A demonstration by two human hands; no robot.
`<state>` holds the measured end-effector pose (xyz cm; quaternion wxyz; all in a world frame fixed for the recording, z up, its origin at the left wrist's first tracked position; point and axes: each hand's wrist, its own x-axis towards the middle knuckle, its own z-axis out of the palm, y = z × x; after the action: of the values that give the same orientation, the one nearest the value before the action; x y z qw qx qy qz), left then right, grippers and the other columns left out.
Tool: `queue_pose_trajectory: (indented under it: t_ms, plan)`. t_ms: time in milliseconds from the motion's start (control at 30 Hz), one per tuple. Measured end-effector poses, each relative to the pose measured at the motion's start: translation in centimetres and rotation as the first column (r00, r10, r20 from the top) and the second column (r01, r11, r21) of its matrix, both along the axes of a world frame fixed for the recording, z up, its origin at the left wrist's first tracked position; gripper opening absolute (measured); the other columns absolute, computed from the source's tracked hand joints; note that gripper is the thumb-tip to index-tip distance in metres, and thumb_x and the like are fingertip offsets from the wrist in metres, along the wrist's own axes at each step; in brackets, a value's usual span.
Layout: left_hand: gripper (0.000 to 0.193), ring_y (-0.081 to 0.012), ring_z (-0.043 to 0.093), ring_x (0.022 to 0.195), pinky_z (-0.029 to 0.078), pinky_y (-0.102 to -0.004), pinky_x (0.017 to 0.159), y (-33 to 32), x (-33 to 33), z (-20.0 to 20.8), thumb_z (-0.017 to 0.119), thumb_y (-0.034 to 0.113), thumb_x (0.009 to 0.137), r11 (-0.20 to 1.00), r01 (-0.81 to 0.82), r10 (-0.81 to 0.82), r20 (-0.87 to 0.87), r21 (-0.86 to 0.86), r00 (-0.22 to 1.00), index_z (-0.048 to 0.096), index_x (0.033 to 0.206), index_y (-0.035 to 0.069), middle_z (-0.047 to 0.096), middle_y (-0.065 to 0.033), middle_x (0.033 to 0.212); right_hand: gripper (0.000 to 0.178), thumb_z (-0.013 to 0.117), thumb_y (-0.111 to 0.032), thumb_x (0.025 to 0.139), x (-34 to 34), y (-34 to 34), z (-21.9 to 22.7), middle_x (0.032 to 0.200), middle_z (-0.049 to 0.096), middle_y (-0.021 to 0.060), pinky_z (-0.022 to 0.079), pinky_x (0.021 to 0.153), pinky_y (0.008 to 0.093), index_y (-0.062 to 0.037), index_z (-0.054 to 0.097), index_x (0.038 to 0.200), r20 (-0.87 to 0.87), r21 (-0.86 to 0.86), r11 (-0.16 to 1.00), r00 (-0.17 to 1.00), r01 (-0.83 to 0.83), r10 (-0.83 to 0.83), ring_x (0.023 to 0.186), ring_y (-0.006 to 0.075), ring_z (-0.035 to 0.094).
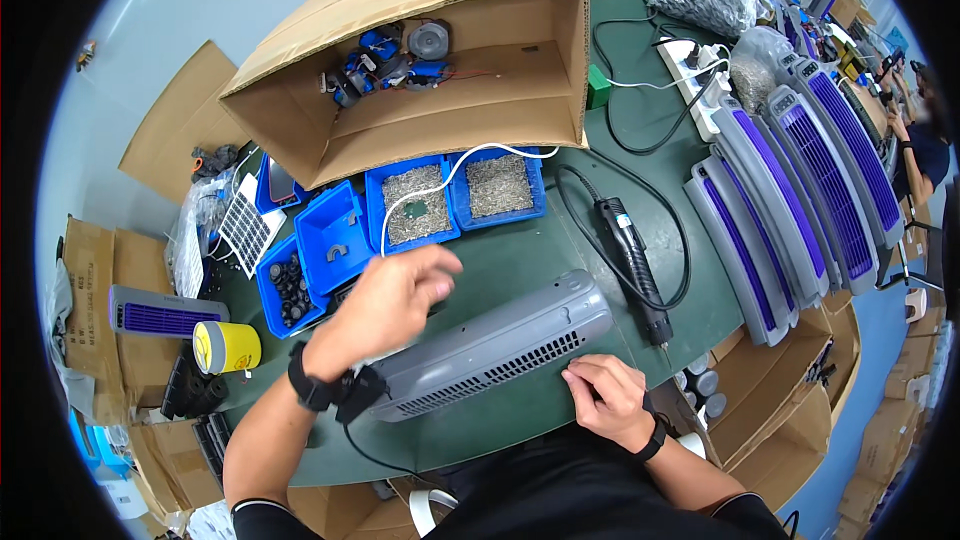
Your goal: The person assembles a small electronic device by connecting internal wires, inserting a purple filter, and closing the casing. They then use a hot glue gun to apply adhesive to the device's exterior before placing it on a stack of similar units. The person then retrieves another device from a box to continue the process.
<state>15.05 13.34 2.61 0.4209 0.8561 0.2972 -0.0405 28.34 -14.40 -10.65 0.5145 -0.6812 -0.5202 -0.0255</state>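
A long grey housing (490,345) with a slotted vent along its near side lies slantwise on the green table in front of me. My left hand (395,295) hovers over its left part, below the blue bins. Those fingers are bent and smeared by motion, so whether they hold anything cannot be made out. Close to the housing's near right edge, my right hand (610,400) has its fingers curled and thumb drawn in; whatever may be between them is hidden. Right of the housing lies a black electric screwdriver (632,265) with a coiled cable.
Two blue bins of small metal screws (415,205) stand at the back, below an open cardboard box (450,115) of motors. A bin of black parts (290,295) is at left. Purple-grilled grey panels (765,210) stand in a row at right, beyond a white power strip (692,80).
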Motion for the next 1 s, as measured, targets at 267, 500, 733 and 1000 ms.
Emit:
queue_pose_trajectory:
  t_ms: [267, 500, 733, 1000]
  plan:
    - [0.013, -0.0382, 0.076, 0.096, 0.059, -0.045, 0.085, 6.4, 3.9, -6.1, 0.069, -0.007, 0.089, 0.959, -0.042, 0.019, 0.086, 0.279, 0.996, 0.072, 0.102, -0.006, 0.076, -0.025, 0.098, 0.013, 0.083, 0.005, 0.082, 1.7, -1.1, 3.0, 0.094, 0.077, 0.0151, 0.059, 0.072, 0.0315, 0.003, 0.077, 0.094, -0.382, -0.013, 0.99, 0.915, -0.141, 0.126, 0.079, 0.0242, 0.076]
    - [0.011, -0.0296, 0.075, 0.085, 0.058, -0.0393, 0.078, 6.4, 3.4, -6.2, 0.07, -0.004, 0.091, 0.945, -0.087, 0.041, 0.149, 0.317, 0.988, 0.073, 0.101, -0.004, 0.076, -0.0212, 0.092, 0.017, 0.082, -0.001, 0.084, 6.8, 1.0, 6.0, 0.108, 0.078, 0.0176, 0.059, 0.094, 0.0405, 0.0024, 0.076, 0.1, -0.122, -0.13, 0.992, 0.992, 0.001, -0.017, 0.106, 0.0353, 0.076]
    - [0.015, -0.0239, 0.072, 0.083, 0.056, -0.0357, 0.077, 4.4, 2.8, -3.3, 0.069, -0.002, 0.094, 0.943, -0.192, 0.136, 0.21, 0.273, 0.968, 0.076, 0.107, -0.002, 0.075, -0.0166, 0.096, 0.052, 0.082, -0.012, 0.087, 9.1, 1.2, 5.2, 0.14, 0.065, 0.0221, 0.051, 0.108, 0.0475, -0.0005, 0.065, 0.134, 0.021, -0.408, 0.902, 0.99, 0.138, -0.142, 0.127, 0.0435, 0.062]
    - [0.015, -0.0138, 0.067, 0.087, 0.056, -0.0308, 0.079, -2.6, 5.3, -1.4, 0.069, 0.002, 0.098, 0.996, 0.085, -0.079, 0.189, -0.026, 0.979, 0.079, 0.11, 0.002, 0.072, -0.0086, 0.098, 0.07, 0.083, -0.011, 0.084, 10.6, 1.9, 5.7, 0.128, 0.068, 0.0244, 0.055, 0.096, 0.0438, -0.0022, 0.056, 0.148, -0.099, -0.638, 0.764, 0.972, 0.103, -0.214, 0.108, 0.0404, 0.069]
